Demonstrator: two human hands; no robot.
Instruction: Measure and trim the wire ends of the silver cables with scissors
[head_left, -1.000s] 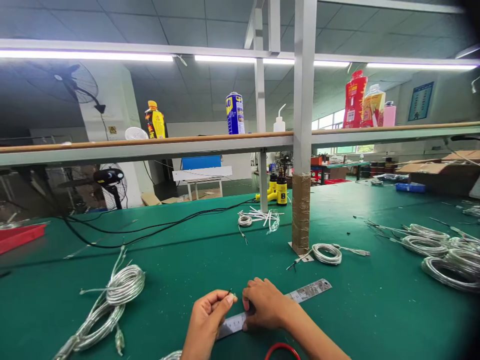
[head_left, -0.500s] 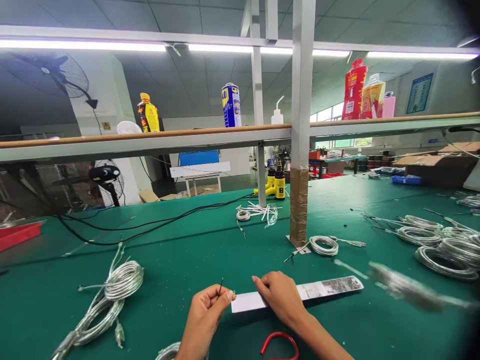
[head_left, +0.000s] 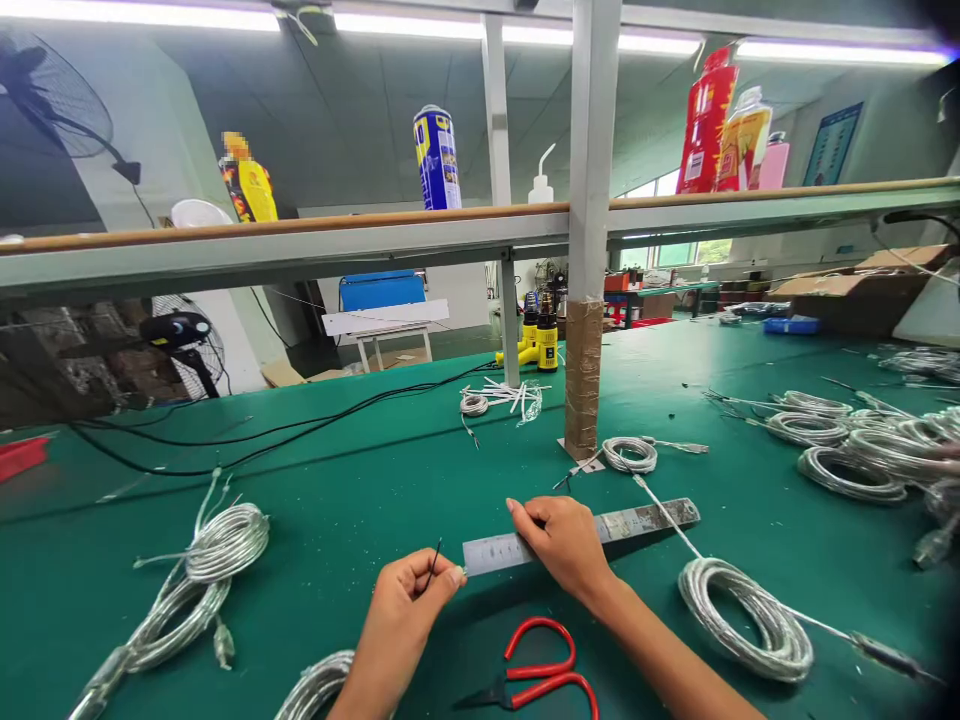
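My left hand point(head_left: 414, 610) is closed in a pinch on a thin cable end, from which a black wire point(head_left: 433, 562) sticks up; the rest of that cable is hidden. Its fingertips are at the left end of a steel ruler point(head_left: 495, 553). My right hand point(head_left: 566, 548) is closed over the ruler's middle, hiding part of it. Red-handled scissors point(head_left: 541, 672) lie on the green table in front of my hands. Right of my forearm is a coiled clear-jacketed cable point(head_left: 746, 625), its upper end lying across the ruler's right part.
Cable coils lie at left point(head_left: 225, 545), by the wrapped post point(head_left: 583, 380) and in a pile at right point(head_left: 862, 440). White strips point(head_left: 517, 398) and yellow heat guns point(head_left: 541, 340) sit farther back. A shelf point(head_left: 375, 232) with bottles crosses above.
The coiled cable at right, blurred in motion earlier, now lies on the table. The view has tilted down, showing more of the scissors. Both hands keep nearly the same pose.
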